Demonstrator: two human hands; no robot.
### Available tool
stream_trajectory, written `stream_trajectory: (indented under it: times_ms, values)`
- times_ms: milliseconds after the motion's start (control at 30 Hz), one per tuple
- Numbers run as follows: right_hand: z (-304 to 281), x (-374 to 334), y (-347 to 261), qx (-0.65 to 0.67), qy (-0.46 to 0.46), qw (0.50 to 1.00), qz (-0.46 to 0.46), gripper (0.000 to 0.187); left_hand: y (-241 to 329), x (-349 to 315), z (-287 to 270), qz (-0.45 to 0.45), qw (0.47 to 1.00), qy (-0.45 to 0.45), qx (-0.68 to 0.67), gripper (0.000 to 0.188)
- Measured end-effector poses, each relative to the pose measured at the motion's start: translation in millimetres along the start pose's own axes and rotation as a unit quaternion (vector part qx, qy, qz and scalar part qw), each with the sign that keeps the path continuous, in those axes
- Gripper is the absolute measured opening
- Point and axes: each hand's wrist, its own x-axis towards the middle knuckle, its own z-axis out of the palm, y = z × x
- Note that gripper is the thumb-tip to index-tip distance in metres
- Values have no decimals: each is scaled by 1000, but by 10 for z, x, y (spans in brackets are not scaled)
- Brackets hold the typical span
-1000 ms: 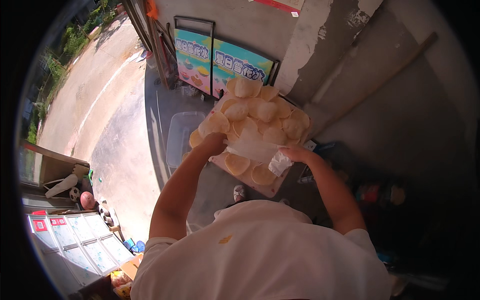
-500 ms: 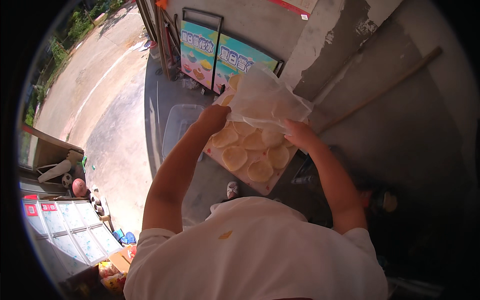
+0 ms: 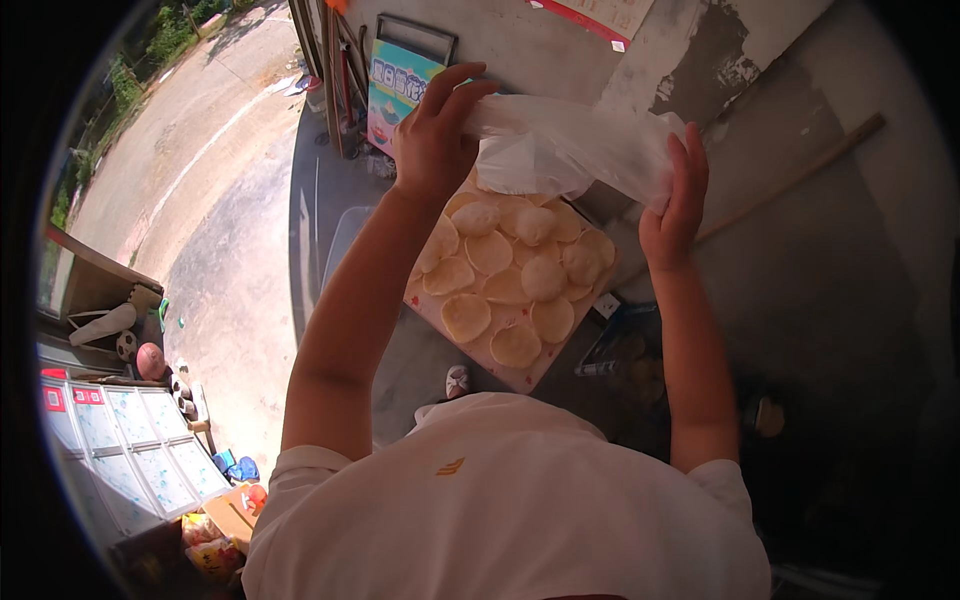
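A clear plastic bag (image 3: 585,135) is stretched between my two hands, raised above a table. My left hand (image 3: 437,135) grips its left end with the fingers bent over the film. At the other end, my right hand (image 3: 673,205) has the bag between thumb and raised fingers. Under the bag, many thin, round, pale yellow discs, like flatbreads or wrappers (image 3: 466,318), lie spread and overlapping on the pale pink table top (image 3: 512,376) with small red marks. Some of them look puffed up. The bag and my left hand cover the table's far corner.
A translucent plastic bin (image 3: 343,240) stands left of the table, partly behind my left forearm. Colourful printed boards (image 3: 392,95) lean against the wall beyond. A long wooden pole (image 3: 790,180) slants at the right. Balls (image 3: 150,361) and a white panelled cabinet (image 3: 130,430) are at far left.
Both hands have lifted the bag up and away from the discs, and they have moved wider apart. More of the discs now show beneath. The bag is pulled into a taut strip.
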Motion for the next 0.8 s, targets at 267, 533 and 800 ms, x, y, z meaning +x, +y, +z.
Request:
stream_trajectory:
  times_ms: [267,533,800]
  values:
    - [247,-2177,180,57,-796,553,241,34,-653,-2013,419,-96,704,-702,42,39]
    - [138,-499,199,149,-177,903,362,50,-184,-393,291,-171,965,-153,-125,51]
    - [235,-1460,60,52,-346,918,186,54,-257,-1024,378,-88,958,-270,-46,46]
